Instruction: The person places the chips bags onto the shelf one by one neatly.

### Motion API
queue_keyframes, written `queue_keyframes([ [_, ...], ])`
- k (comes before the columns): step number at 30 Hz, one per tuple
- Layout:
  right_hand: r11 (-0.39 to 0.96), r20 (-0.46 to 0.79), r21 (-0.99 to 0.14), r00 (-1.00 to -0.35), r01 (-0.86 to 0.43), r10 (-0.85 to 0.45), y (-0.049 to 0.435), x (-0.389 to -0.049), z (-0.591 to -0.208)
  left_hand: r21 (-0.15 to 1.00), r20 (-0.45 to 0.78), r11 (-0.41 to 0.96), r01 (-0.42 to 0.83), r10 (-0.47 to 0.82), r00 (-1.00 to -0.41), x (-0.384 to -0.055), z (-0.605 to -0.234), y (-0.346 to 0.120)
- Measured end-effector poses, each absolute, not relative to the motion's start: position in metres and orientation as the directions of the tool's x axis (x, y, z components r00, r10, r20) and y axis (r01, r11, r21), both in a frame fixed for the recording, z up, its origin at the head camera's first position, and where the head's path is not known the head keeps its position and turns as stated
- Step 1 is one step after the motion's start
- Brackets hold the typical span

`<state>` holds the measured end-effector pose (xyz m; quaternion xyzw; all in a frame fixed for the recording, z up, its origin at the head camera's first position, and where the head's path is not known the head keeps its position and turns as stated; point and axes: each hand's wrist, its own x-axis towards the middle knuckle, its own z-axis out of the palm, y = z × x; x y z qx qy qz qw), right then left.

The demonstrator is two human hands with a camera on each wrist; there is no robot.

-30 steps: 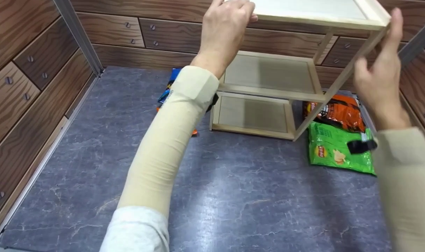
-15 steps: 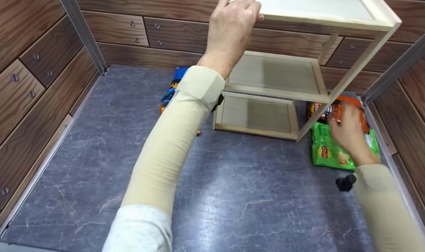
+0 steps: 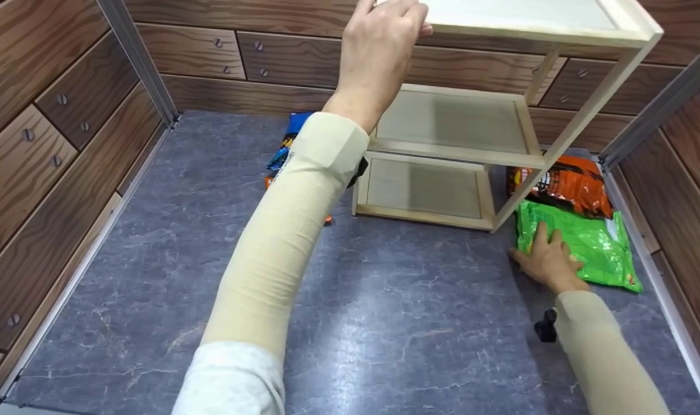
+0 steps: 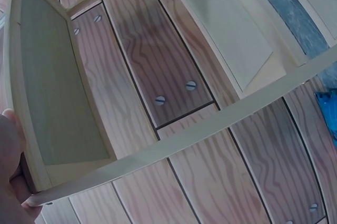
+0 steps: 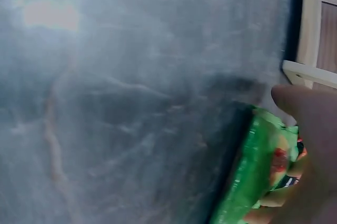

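- Our left hand (image 3: 380, 57) grips the top of the rack (image 3: 454, 152).
- Our right hand (image 3: 550, 259), fingers spread, is over the green bag (image 3: 602, 248) — right of the rack.
- Left of the rack — a blue bag (image 3: 294, 125).

On the bench (image 3: 407, 328), a three-tier rack (image 3: 459, 121) is set before the rear wall (image 3: 292, 89), its top held at the left end by the left grip (image 3: 380, 57). To the rack's right, a nearer bag (image 3: 603, 248) is laid just in front of a farther bag (image 3: 580, 184), both near the right wall (image 3: 681, 202); the nearer bag's left side is overlapped by the right grip (image 3: 550, 262). At the rack's left, a packet (image 3: 286, 141) is partly hidden by the left forearm (image 3: 275, 253).
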<state>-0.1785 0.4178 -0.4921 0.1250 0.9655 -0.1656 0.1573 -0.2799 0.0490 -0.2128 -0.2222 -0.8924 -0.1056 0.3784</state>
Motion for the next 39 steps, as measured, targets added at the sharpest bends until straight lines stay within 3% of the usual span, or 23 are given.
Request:
queue_keyframes([
  [9,0.906,-0.245,-0.306,-0.943,0.294,0.223,0.416,-0.173,-0.507,0.017,0.721,0.878,0.479,0.321,-0.614,-0.279,-0.213,0.048],
  [18,0.935,-0.103,-0.289,-0.978,0.205,0.183,0.408,-0.168,-0.516,0.036,0.704,0.877,0.480,0.319,-0.635,-0.281,-0.215,0.048],
  [39,0.986,-0.318,-0.168,-0.946,-0.004,-0.058,0.404,-0.160,-0.459,0.022,0.735,0.881,0.473,0.306,-0.604,-0.279,-0.216,0.049],
])
